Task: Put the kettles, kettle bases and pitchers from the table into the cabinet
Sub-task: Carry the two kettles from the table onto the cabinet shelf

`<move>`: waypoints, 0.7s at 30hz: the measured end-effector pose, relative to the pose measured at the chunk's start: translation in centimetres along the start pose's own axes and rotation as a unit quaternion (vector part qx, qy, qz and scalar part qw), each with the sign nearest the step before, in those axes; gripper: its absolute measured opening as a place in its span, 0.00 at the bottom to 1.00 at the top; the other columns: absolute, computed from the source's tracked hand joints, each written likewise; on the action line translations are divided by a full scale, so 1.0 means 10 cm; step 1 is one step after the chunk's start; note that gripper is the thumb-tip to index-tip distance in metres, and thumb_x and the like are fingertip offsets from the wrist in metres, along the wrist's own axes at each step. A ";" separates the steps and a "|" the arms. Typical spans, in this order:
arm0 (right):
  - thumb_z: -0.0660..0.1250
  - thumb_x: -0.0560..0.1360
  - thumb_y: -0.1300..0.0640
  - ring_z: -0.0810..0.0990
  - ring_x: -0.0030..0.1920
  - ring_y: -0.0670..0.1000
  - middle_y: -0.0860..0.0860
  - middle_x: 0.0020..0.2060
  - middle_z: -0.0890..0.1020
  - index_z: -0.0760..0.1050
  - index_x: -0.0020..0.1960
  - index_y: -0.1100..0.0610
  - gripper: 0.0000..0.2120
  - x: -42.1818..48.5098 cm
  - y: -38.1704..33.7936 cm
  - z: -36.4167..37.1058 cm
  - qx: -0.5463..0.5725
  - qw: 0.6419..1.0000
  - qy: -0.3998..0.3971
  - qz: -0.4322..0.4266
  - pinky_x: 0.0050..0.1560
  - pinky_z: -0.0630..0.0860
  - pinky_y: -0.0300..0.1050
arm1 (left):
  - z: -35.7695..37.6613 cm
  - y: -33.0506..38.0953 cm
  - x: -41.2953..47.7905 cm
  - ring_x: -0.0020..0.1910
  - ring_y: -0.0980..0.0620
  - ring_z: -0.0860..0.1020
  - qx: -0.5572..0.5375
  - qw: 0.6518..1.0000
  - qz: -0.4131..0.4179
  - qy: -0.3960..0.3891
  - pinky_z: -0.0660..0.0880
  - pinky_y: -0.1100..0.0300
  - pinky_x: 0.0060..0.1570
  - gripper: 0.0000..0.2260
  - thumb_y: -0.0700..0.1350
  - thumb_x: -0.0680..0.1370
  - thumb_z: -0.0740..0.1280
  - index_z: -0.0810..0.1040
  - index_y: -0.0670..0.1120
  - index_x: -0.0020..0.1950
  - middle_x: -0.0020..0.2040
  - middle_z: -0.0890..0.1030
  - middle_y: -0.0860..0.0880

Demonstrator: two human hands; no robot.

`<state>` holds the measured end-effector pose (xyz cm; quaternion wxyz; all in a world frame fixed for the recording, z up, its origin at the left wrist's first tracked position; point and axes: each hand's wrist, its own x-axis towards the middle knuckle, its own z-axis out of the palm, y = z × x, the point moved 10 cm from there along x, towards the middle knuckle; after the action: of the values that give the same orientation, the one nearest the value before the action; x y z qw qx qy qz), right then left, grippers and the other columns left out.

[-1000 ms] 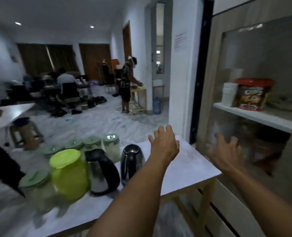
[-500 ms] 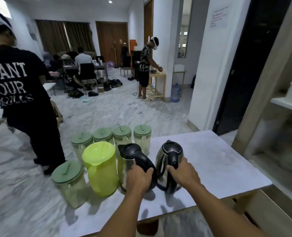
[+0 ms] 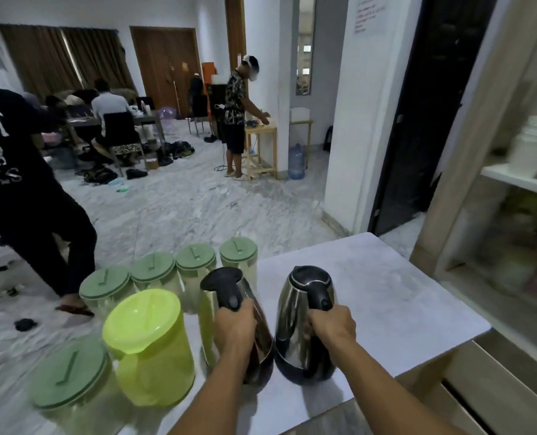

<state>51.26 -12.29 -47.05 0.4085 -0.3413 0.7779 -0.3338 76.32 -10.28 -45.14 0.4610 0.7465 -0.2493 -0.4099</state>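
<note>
Right of us the table (image 3: 402, 293) runs bare to its edge by the cabinet (image 3: 493, 171), our left hand (image 3: 234, 328) and right hand (image 3: 331, 324) each clamped on a kettle handle: left kettle (image 3: 226, 296), right kettle (image 3: 304, 309).

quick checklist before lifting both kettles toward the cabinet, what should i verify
1. Left hand wrapped around the handle of the left kettle: ok.
2. Right hand wrapped around the handle of the right kettle: ok.
3. Both kettle lids shut: ok, as far as the view shows.
4. Kettles free of their bases: cannot tell; the right kettle's dark bottom may be a base.
5. Room to lift without knocking the lime pitcher close beside the left kettle: ok if lifted straight up.
6. Free space in the cabinet: cannot tell; it is blurred, and white containers already stand on the shelf.
</note>
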 end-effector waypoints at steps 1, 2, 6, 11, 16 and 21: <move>0.68 0.64 0.57 0.84 0.42 0.59 0.56 0.39 0.85 0.80 0.47 0.59 0.13 -0.07 -0.01 -0.12 0.018 1.000 0.017 -0.001 0.42 0.81 0.47 | -0.04 0.14 -0.05 0.37 0.43 0.79 0.005 1.000 0.026 -0.007 0.72 0.58 0.36 0.16 0.50 0.74 0.67 0.81 0.37 0.48 0.40 0.83 0.41; 0.68 0.63 0.56 0.84 0.41 0.59 0.56 0.39 0.85 0.80 0.47 0.59 0.13 -0.15 -0.02 -0.28 0.034 0.999 0.041 -0.002 0.42 0.81 0.47 | -0.07 0.30 -0.13 0.39 0.42 0.80 0.012 0.998 0.056 -0.013 0.72 0.57 0.38 0.18 0.52 0.73 0.67 0.82 0.38 0.49 0.42 0.84 0.41; 0.70 0.62 0.52 0.82 0.42 0.60 0.57 0.41 0.85 0.80 0.47 0.58 0.16 -0.63 -0.05 -1.11 0.097 0.982 0.159 -0.012 0.41 0.78 0.46 | 0.05 0.88 -0.65 0.47 0.39 0.81 0.028 0.982 0.167 -0.081 0.77 0.53 0.49 0.18 0.53 0.70 0.69 0.82 0.40 0.51 0.47 0.85 0.40; 0.69 0.56 0.49 0.85 0.38 0.58 0.55 0.35 0.86 0.83 0.41 0.59 0.18 -1.36 0.09 -2.42 0.168 0.941 0.294 -0.019 0.40 0.81 0.47 | 0.56 1.33 -1.64 0.43 0.41 0.82 0.021 0.945 0.249 -0.212 0.80 0.52 0.50 0.19 0.55 0.65 0.67 0.83 0.43 0.48 0.42 0.84 0.43; 0.68 0.59 0.50 0.87 0.39 0.58 0.56 0.35 0.87 0.83 0.43 0.58 0.17 -2.23 0.39 -3.87 0.229 0.875 0.424 -0.042 0.41 0.82 0.47 | 1.28 1.49 -2.89 0.46 0.41 0.81 -0.022 0.913 0.254 -0.318 0.79 0.51 0.54 0.19 0.51 0.67 0.68 0.82 0.40 0.51 0.46 0.84 0.42; 0.68 0.64 0.52 0.85 0.37 0.55 0.55 0.37 0.86 0.82 0.49 0.59 0.17 -2.88 0.84 -5.23 0.240 0.812 0.528 -0.061 0.30 0.71 0.41 | 2.10 1.58 -4.25 0.45 0.44 0.81 -0.077 0.867 0.250 -0.424 0.79 0.53 0.51 0.15 0.51 0.66 0.71 0.82 0.45 0.49 0.46 0.83 0.46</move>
<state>16.44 28.02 -18.81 -0.0177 -0.0500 0.7467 -0.6631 35.78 4.30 -19.84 0.4542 0.3755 -0.5666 -0.5759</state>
